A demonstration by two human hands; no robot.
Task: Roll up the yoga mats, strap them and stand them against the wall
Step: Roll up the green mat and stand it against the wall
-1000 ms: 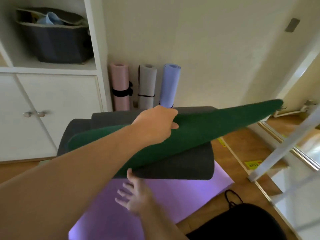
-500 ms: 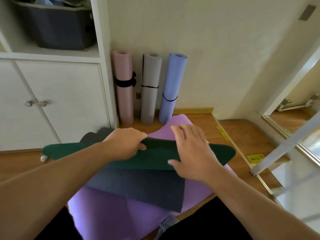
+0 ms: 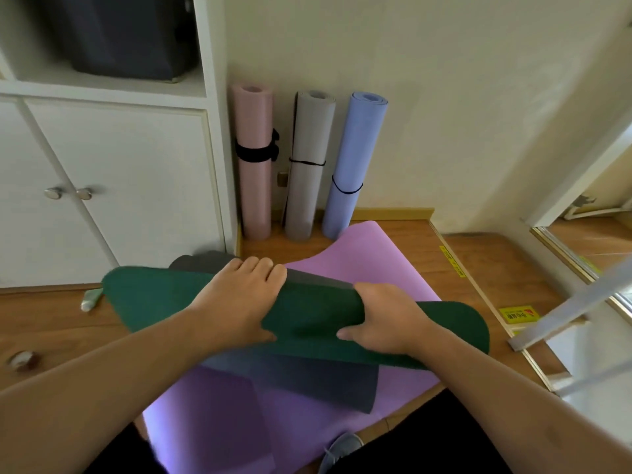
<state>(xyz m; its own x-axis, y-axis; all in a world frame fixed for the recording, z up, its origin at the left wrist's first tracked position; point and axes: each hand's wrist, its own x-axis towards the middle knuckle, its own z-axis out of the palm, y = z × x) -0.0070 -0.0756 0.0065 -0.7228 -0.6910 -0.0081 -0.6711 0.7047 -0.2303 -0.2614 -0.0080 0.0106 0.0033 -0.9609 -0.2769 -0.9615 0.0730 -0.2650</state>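
While both grip, left hand (image 3: pixel 236 302), right hand (image 3: pixel 383 319) curl green mat (image 3: pixel 307 319)

White cabinet (image 3: pixel 143 186) w/ two knobs, dark bin (image 3: pixel 130 32) on shelf, yellow floor sticker (image 3: pixel 518 313).

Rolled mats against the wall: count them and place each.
3. Pink mat beside the cabinet, grey mat in the middle, blue mat rightmost. None seems hidden.
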